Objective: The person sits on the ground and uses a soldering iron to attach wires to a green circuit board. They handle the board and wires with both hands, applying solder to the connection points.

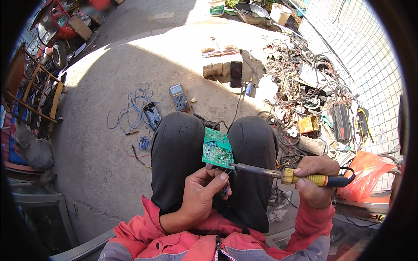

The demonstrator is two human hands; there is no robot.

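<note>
A green circuit board [217, 148] stands tilted between my knees, its solder side toward me and a loop of blue wire on it. My left hand [202, 189] is closed at the board's lower edge, thumb against fingers. Its fingertips partly hide what they pinch there, and dark wires show beneath them. My right hand [315, 180] grips a soldering iron [257, 170] by its yellow and dark blue handle. The iron points left, and its tip meets the board's lower right corner. From the handle's end a black cord loops back.
Beyond my left knee lie a multimeter [179, 97], an opened dark casing [152, 115] and tangled blue wires [141, 98]. A phone [236, 74] rests ahead. At right spread a heap of cables [296, 82], a black finned box [340, 122] and an orange plastic bag [363, 174] beside a wire fence.
</note>
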